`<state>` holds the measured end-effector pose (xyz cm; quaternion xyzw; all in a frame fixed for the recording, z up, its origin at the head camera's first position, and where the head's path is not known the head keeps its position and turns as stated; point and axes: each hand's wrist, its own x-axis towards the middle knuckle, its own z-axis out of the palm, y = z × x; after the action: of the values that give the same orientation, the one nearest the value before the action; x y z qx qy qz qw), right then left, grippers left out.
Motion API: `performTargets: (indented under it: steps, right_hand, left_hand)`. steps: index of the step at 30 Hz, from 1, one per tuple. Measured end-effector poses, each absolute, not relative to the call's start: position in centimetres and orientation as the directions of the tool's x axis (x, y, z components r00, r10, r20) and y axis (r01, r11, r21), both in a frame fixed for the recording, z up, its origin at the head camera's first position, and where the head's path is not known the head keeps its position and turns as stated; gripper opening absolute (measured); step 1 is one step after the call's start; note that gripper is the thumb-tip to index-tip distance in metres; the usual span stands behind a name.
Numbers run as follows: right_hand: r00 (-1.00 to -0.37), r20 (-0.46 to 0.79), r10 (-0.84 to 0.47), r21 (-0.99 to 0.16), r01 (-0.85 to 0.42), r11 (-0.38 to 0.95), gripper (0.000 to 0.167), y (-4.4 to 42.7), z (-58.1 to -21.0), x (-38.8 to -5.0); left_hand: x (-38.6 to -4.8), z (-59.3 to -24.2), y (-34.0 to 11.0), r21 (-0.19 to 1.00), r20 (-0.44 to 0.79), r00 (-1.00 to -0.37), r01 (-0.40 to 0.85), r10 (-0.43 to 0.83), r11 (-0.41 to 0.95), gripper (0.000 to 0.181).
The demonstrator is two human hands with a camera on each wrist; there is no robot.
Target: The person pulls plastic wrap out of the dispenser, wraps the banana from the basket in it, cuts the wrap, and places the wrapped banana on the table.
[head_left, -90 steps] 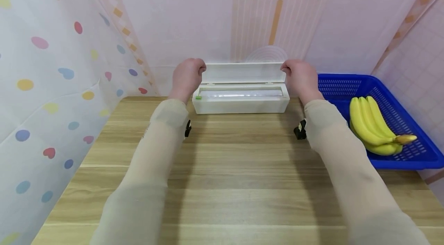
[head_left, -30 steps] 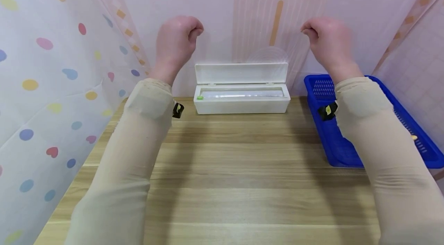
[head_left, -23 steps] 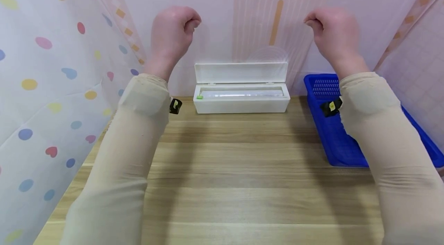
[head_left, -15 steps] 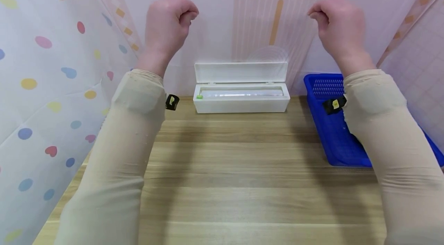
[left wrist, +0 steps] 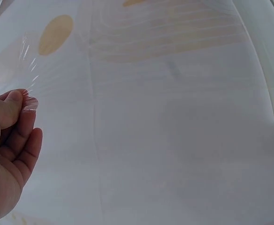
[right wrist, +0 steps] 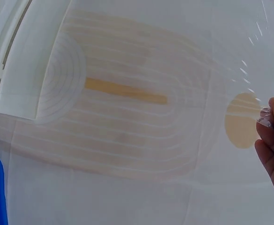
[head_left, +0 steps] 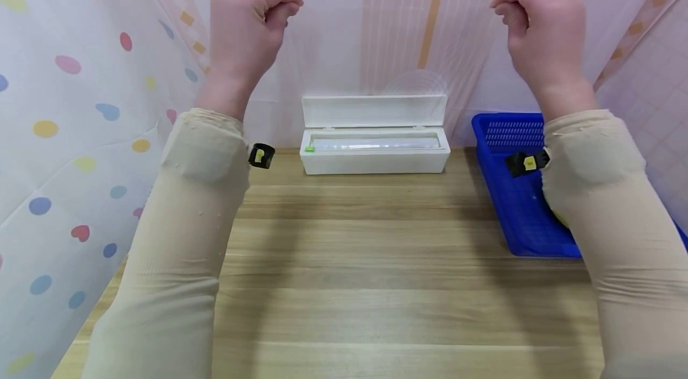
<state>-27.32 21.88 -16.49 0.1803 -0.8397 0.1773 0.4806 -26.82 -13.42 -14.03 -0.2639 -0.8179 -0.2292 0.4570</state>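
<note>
In the head view a white cling film dispenser (head_left: pixel 374 163) stands at the table's back edge, its lid (head_left: pixel 374 111) raised. A clear film roll (head_left: pixel 375 144) shows inside, and a green cutter slider (head_left: pixel 310 149) sits at the left end. High to the left my left hand (head_left: pixel 244 33) pinches a corner of clear cling film (left wrist: pixel 30 65) between thumb and fingers. My right hand (head_left: pixel 550 36) pinches the other corner, gathered at the fingertips in the right wrist view. Creases fan out from both pinches; the sheet between is nearly invisible.
A blue plastic basket (head_left: pixel 505 206) stands at the right of the wooden table (head_left: pixel 376 283). My right forearm mostly covers it; a bit of yellow banana (head_left: pixel 560 216) shows beside the sleeve. Patterned cloth hangs behind and at both sides.
Both hands have risen from beside the raised lid, up and toward me, and spread apart. The clear film has come up with them. The dispenser has stayed in place.
</note>
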Motion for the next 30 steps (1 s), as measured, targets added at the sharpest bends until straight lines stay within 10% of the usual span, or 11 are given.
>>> performTargets:
  steps: [30]
  right_hand:
    - [-0.177,0.979,-0.101,-0.025,-0.598,0.801,0.029,22.5,-15.5,-21.6]
  left_hand:
    - [-21.4,-12.9,-14.2,0.081,0.948,-0.254,0.773,0.190,0.629,0.016]
